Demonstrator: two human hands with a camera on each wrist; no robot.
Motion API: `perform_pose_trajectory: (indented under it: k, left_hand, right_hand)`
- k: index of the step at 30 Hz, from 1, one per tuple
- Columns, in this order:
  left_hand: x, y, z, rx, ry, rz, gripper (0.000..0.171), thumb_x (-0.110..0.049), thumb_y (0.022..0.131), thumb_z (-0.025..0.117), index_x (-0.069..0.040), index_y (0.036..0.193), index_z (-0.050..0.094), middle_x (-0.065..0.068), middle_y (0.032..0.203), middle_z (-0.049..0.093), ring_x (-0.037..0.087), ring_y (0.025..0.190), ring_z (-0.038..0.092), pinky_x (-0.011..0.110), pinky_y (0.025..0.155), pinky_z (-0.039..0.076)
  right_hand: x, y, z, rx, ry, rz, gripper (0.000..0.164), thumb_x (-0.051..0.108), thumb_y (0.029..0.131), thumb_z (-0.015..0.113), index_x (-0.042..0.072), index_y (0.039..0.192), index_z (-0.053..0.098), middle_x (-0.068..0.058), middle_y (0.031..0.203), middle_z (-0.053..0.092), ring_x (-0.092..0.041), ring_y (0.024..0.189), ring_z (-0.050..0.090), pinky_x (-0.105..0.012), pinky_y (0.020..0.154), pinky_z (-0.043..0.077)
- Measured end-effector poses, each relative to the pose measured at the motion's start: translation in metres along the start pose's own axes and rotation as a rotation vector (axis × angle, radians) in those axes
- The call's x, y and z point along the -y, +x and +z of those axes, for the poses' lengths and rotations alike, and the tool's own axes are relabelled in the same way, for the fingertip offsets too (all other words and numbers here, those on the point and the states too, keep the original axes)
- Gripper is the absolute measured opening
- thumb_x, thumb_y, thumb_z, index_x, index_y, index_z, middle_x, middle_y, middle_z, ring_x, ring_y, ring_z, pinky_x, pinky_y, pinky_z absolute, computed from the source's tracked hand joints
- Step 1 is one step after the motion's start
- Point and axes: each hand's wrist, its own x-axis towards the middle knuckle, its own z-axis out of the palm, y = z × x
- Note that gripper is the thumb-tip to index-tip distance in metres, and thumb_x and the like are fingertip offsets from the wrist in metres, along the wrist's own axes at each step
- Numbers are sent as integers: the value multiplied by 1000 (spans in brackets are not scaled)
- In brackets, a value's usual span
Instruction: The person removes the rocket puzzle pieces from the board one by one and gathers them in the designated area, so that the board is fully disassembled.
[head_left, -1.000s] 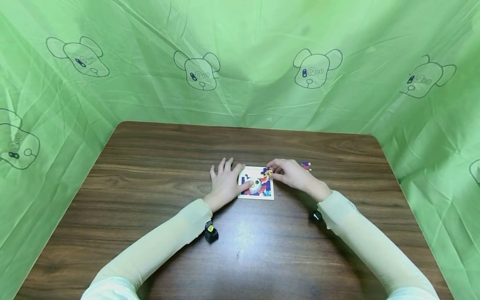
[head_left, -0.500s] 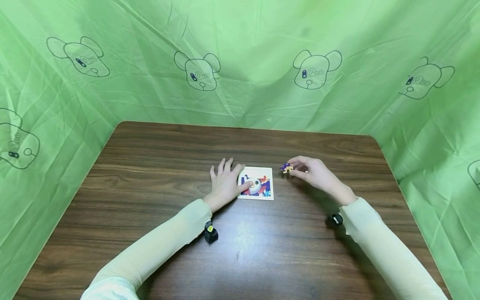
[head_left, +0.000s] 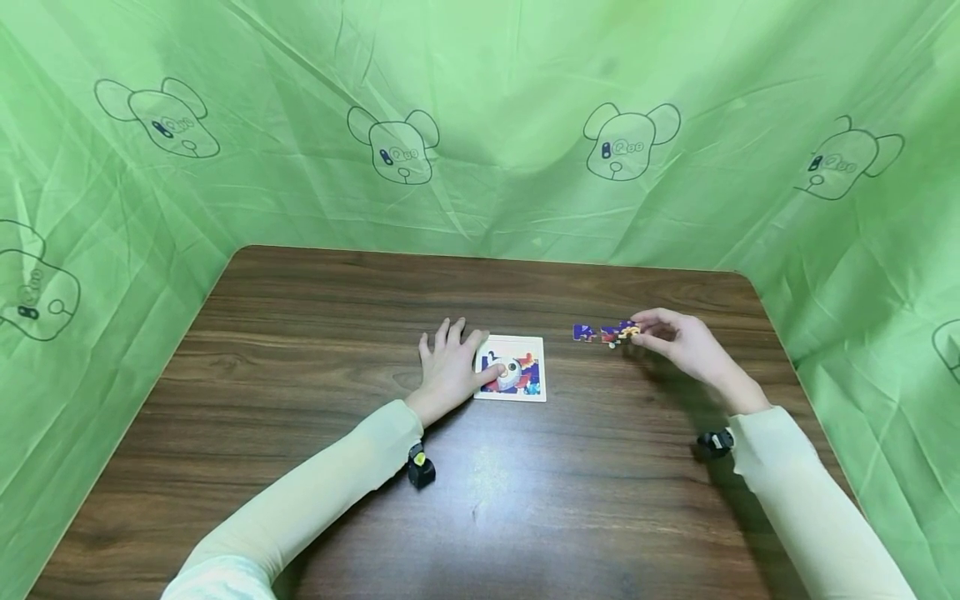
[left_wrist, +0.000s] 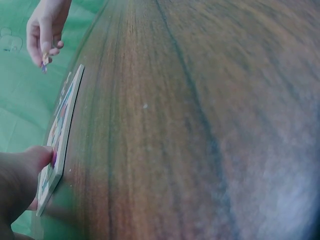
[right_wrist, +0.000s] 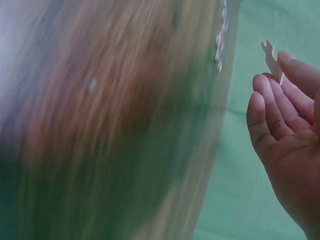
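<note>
Right hand [head_left: 681, 343] moved rightward, pinching jigsaw piece [head_left: 629, 331] | left hand [head_left: 450, 364] spread, thumb on puzzle [head_left: 521, 346] | loose pieces [head_left: 582, 332] between

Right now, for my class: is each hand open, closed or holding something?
Left hand: open, thumb on the jigsaw puzzle tray.
Right hand: pinching a jigsaw piece.

A dark brown wood-grain desk [head_left: 337, 292] with rounded far corners extends beneath and beyond the left hand [head_left: 450, 367] and the right hand [head_left: 682, 342]. A creased light-green fabric sheet [head_left: 495, 50] rises past the far edge, beyond both hands, and continues along both sides. Dark line-drawn round-eared animal heads [head_left: 395, 150] mark it: four beyond the hands, another well left of the left hand. A whitish light reflection [head_left: 486, 475] lies nearer than both hands.
</note>
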Motion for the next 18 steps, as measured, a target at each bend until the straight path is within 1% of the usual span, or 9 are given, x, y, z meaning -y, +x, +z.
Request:
perform_pose_trajectory:
  k: [3, 10, 14, 18]
  left_hand:
    - [0, 0, 0, -3, 1, 2, 70, -63, 91, 71, -24, 149, 57, 20, 164, 36, 43, 155, 22, 73, 118, 11]
    - [1, -1, 0, -9, 2, 4, 70, -63, 91, 71, -24, 148, 58, 20, 163, 37, 43, 155, 22, 73, 118, 12]
    - [0, -1, -1, -7, 0, 2, 70, -63, 91, 71, -24, 147, 58, 20, 163, 37, 43, 155, 22, 73, 118, 12]
    - [-2, -1, -4, 13, -4, -6, 70, -63, 91, 70, -25, 149, 57, 20, 164, 35, 43, 156, 21, 73, 118, 11]
  right_hand:
    - [-9, -2, -4, -4, -3, 0, 32, 21, 97, 77, 6, 125, 72, -10, 101, 76, -4, 89, 66, -15, 80, 47]
    - [-30, -1, -5, 30, -21, 23, 33, 22, 97, 76, 5, 125, 72, -12, 102, 75, -7, 88, 64, -16, 76, 46]
    - [-38, 0, -3, 35, -35, 18, 33, 22, 97, 76, 4, 124, 72, -12, 103, 70, -11, 88, 60, -20, 74, 46]
    - [-45, 3, -2, 35, -70, 19, 32, 22, 96, 77, 5, 123, 73, -10, 102, 65, -15, 87, 55, -24, 74, 43]
